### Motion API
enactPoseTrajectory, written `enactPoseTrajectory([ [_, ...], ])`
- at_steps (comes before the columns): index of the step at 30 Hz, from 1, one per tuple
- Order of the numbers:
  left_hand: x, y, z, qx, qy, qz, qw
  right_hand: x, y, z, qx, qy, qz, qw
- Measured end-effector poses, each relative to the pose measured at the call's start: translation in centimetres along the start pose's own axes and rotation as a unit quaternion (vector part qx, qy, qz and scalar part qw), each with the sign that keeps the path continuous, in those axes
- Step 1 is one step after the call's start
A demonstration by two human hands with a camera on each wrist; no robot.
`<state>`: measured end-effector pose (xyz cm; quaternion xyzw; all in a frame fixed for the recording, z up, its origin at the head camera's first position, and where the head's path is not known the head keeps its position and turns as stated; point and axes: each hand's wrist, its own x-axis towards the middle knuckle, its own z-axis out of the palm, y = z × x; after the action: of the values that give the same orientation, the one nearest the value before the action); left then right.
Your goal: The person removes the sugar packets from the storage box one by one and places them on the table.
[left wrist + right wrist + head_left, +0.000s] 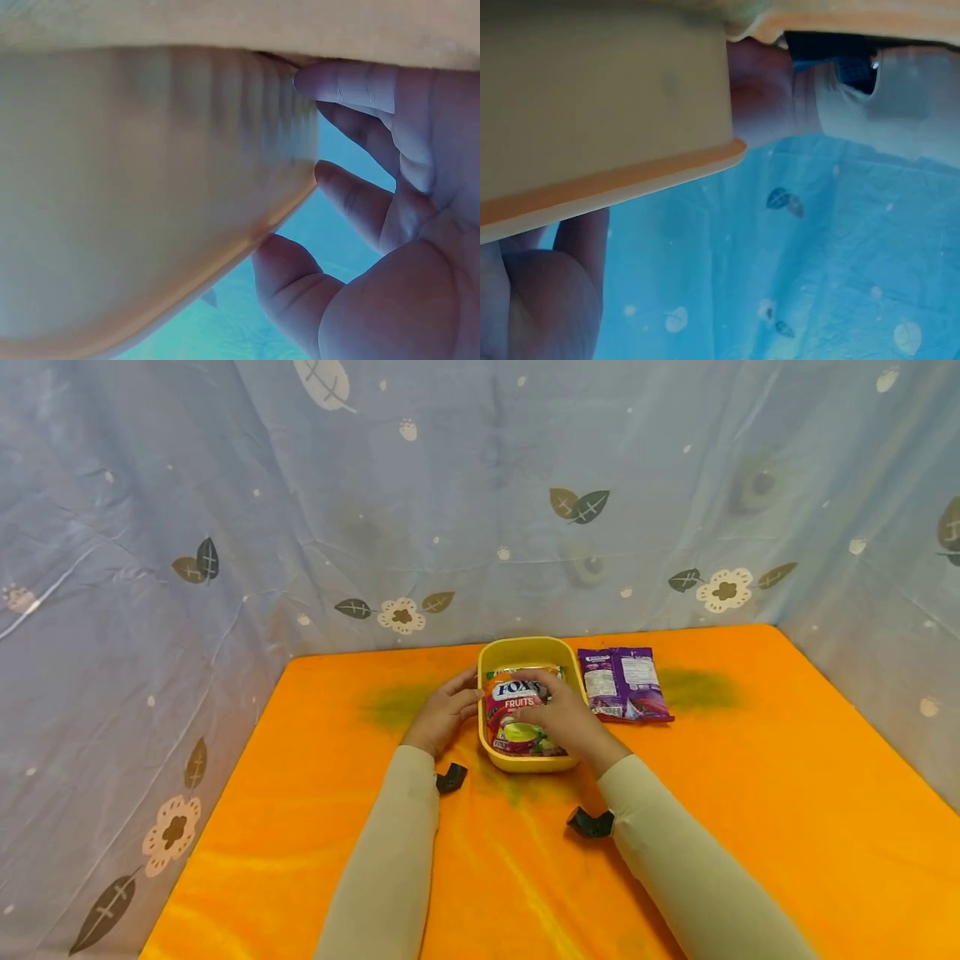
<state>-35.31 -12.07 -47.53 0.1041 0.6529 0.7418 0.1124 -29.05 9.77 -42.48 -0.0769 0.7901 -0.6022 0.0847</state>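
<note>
The left hand (pixel 447 714), fingers spread, touched the yellow tub (pixel 532 766); the right hand (pixel 566 718), wide-fingered, lay over its FOX'S Fruits packet (pixel 516 733)

Left forearm (pixel 378 868) and right forearm (pixel 693 860) of a person, extended forward and converging toward the hands.
Each forearm is covered by a long, close-fitting, pale-beige fabric sleeve ending at the wrist. The bare left hand (pixel 444 716) turns its palm inward, fingers lightly bent and spaced, thumb set apart. The bare right hand (pixel 568 720) points forward and leftward, its back uppermost, thumb and fingers parted. The two hands lie near each other without touching.
</note>
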Motion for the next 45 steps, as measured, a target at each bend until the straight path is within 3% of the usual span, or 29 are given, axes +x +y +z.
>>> enactPoseTrajectory([
  [16, -0.08, -0.24, -0.14, -0.006, 0.001, 0.005, 1.0, 0.38, 0.18, 0.08, 0.013, -0.031, -0.005, 0.999],
  [23, -0.08, -0.04, -0.12, -0.007, 0.001, -0.002, 1.0, -0.15, -0.26, 0.01, -0.018, -0.027, -0.017, 0.999],
  [38, -0.19, -0.11, -0.21, -0.007, -0.002, -0.003, 1.0, 0.06, 0.32, 0.22, 0.008, -0.007, -0.025, 1.0],
  [45, -0.18, -0.18, -0.24, -0.01, -0.006, 0.004, 0.9999, 0.08, 0.04, 0.18, 0.024, 0.012, -0.003, 1.0],
])
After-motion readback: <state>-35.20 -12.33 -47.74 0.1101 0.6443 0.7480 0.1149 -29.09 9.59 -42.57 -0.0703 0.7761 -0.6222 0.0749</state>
